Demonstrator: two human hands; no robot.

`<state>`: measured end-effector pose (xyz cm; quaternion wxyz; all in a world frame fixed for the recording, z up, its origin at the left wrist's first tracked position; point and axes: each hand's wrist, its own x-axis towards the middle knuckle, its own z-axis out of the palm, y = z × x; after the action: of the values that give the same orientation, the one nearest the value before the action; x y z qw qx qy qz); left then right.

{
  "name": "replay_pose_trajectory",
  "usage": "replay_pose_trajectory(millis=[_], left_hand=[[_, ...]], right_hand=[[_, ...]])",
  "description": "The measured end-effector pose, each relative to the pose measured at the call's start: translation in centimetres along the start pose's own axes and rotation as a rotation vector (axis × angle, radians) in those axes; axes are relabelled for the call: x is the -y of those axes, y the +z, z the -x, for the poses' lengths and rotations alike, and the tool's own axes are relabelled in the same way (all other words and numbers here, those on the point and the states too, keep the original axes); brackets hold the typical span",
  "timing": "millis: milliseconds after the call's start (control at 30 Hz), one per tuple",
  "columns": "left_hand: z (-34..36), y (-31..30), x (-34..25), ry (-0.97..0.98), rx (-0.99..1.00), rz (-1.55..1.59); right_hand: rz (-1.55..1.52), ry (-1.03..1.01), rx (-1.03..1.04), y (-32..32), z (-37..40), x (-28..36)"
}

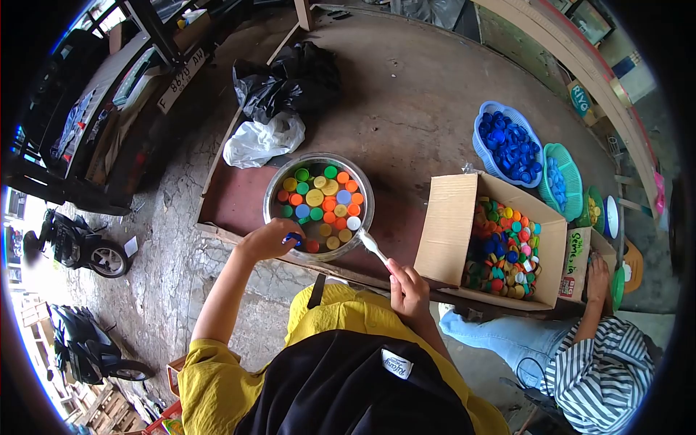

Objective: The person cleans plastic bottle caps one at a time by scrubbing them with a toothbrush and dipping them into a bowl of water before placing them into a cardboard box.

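A round metal basin (368, 170) in front of me holds bottle caps in orange, green, yellow, white and pale blue, some of them in water. At its near left rim my left hand (270, 238) is closed, with a dark blue bottle cap (293, 238) at its fingertips. My right hand (409, 288) grips the handle of a slim white brush (373, 246), just off the basin's near right edge. The brush's head points at the rim; its bristles are too small to make out.
An open cardboard box (444, 228) of mixed caps stands to the right. Beyond it are a light blue basket (481, 154) of blue caps and a green basket (574, 174). A black plastic bag (293, 80) and white bag (264, 139) lie behind the basin. A co-worker in stripes (602, 370) sits at right.
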<state>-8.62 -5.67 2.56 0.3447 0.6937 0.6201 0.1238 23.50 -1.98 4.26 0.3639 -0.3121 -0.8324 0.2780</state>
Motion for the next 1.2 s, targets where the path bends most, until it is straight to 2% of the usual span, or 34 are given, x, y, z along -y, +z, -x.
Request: replay_pose_trajectory(millis=[100,200,300,400,600,633,733,833,900,933,1000,1100,1200], left_hand=[[-0.8,-1.1,-0.5,-0.198,0.091,0.172],[-1.2,-1.9,-1.4,-0.190,0.078,0.245],[-1.9,-0.6,1.0,-0.176,0.033,0.776],[-2.7,-0.5,1.4,-0.147,0.001,0.874],[-3.1,-5.5,-2.5,-0.030,-0.091,0.564],[-2.8,-6.9,-4.0,-0.025,-0.156,0.607],[-2.6,-9.4,-6.3,0.146,-0.367,0.492],[-3.4,-9.2,-6.0,0.200,-0.443,0.572],[-4.7,-6.8,-4.9,0.195,-0.489,0.711],[-5.3,-5.1,-4.3,0.127,-0.509,0.436],[-5.6,-2.3,-2.0,-0.002,-0.373,-0.222],[-5.2,-3.6,-2.9,0.047,-0.523,0.071],[-3.6,-7.4,-6.1,0.080,-0.667,0.121]], right_hand=[[-0.004,-0.001,-0.005,0.0,-0.1,0.1],[0.007,0.003,-0.011,0.1,0.2,-0.2],[0.009,0.005,-0.023,0.2,0.2,-0.1],[0.011,0.000,-0.034,0.2,0.2,-0.2],[0.020,0.004,-0.043,0.1,0.0,0.0],[0.022,0.006,-0.039,0.1,0.1,0.1],[0.018,-0.004,-0.042,0.0,0.0,0.3],[0.022,-0.005,-0.035,0.0,0.2,0.3],[0.026,0.014,-0.021,-0.1,0.4,0.2],[0.026,0.029,-0.014,-0.2,0.5,0.2],[0.000,0.029,-0.042,0.0,0.5,0.4],[-0.083,-0.025,-0.152,-0.1,-0.1,0.6],[-0.082,0.067,-0.045,-1.1,-0.4,0.8]])
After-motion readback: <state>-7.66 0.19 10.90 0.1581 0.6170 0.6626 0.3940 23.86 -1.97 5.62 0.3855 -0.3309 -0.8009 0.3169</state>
